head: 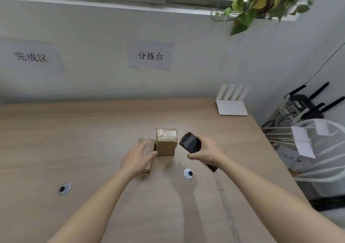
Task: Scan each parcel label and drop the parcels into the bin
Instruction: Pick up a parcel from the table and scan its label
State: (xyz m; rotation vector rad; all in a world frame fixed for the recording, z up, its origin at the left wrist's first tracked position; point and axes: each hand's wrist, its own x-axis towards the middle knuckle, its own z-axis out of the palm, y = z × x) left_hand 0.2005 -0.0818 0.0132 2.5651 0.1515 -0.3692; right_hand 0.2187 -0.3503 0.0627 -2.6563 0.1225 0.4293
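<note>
A person stands at a wooden table (74, 130) with both bare forearms stretched out over it. The left hand (137, 158) lies flat, fingers straight and together, on top of a low cardboard parcel (148, 145), covering most of it; a pale label shows just past the fingertips. A second, taller parcel (166, 142), sealed with shiny tape on its top, stands upright on the table and touches the right side of the low parcel. The right hand (207, 152) grips a black handheld scanner (190, 143), fingers curled round its body, with the dark screen end tilted toward the taller parcel and just beside it; the handle end sticks out below the wrist. A white wire bin (321, 149) with paper tags stands off the right edge of the table, well apart from the 2 parcels. On the table sit 2 round cable holes (188, 173) and, at the far right corner, a white router (232, 103). The wall carries 2 paper signs (150, 56), and a leafy plant (265, 2) hangs at the window.
</note>
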